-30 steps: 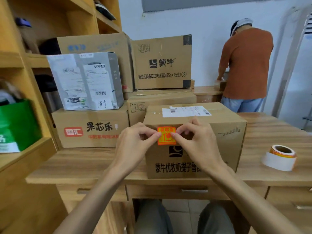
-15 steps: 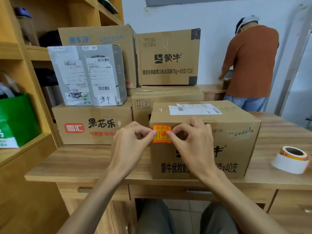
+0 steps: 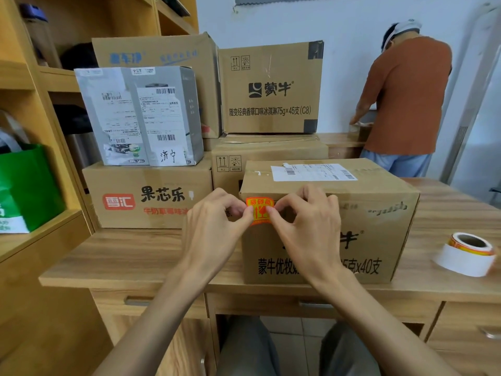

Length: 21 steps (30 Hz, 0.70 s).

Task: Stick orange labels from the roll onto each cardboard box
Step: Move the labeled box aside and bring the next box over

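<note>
Your left hand [image 3: 217, 221] and right hand [image 3: 306, 223] pinch opposite side edges of the small square orange label [image 3: 259, 210], at the upper-left front corner of the brown cardboard box [image 3: 379, 226].

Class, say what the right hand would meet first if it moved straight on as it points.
Likely the box front, right behind the label the right hand pinches; depth unclear.

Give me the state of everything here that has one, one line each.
front box, closed, upright on the desk.
orange label, pinched at both sides, against the box's upper left corner.
left hand, pinching the label's left edge.
right hand, pinching the label's right edge.
label roll, resting on the desk, untouched.
desk drawer, shut.
</note>
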Tool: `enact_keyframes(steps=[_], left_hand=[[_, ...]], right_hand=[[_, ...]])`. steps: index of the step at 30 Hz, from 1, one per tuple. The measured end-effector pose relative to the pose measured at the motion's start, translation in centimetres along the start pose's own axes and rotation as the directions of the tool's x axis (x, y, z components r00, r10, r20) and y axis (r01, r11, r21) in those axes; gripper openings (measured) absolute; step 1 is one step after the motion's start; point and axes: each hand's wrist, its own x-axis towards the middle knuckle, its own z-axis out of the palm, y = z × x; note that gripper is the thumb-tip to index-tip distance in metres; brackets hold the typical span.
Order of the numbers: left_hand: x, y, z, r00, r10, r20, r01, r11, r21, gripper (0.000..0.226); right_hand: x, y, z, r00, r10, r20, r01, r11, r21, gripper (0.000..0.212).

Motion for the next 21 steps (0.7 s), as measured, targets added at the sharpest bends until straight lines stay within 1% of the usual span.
enact_keyframes(steps=[5,8,9,10,12,13,15,18,21], left_hand=[[0.2,-0.1,0.0,1.0,0.024,-0.007,-0.024,0.999,0.043,0.019],[0.5,-1.0,-0.4,0.998,0.067,-0.005,-0.067,0.998,0.013,0.021],[0.7,-1.3,-0.5,0.997,0.076,0.018,-0.076,0.997,-0.014,0.026],[0.9,-1.7,-0.6,0.995,0.077,0.056,-0.074,0.996,-0.055,0.036],[1.4,-2.3,-0.7,0.987,0.067,0.149,-0.041,0.985,-0.167,0.053],[1.7,-2.5,-0.7,0.979,0.061,0.193,-0.018,0.976,-0.217,0.056],[2.0,-2.7,-0.4,0.969,0.06,0.241,0.008,0.963,-0.27,0.051],[2.4,-2.8,0.2,0.97,0.069,0.235,0.009,0.948,-0.318,0.042],[2.5,-2.9,0.7,0.97,0.066,0.234,0.023,0.933,-0.359,0.041]], right_hand=[[0.2,0.2,-0.1,0.997,-0.069,-0.038,0.067,0.996,-0.056,0.028],[0.7,0.9,-0.4,0.986,-0.155,-0.065,0.146,0.981,-0.128,0.032],[0.9,1.3,-0.5,0.98,-0.187,-0.07,0.176,0.973,-0.149,0.033],[1.2,1.7,-0.5,0.975,-0.212,-0.064,0.2,0.967,-0.156,0.035],[1.7,2.5,-0.4,0.971,-0.237,-0.012,0.234,0.964,-0.125,0.041],[2.0,2.9,-0.3,0.969,-0.244,0.026,0.245,0.964,-0.1,0.043],[2.4,3.4,-0.2,0.965,-0.247,0.088,0.252,0.966,-0.053,0.043],[2.7,3.7,-0.2,0.967,-0.216,0.132,0.218,0.976,0.003,0.039],[2.9,4.0,-0.4,0.97,-0.184,0.16,0.179,0.983,0.048,0.037]])
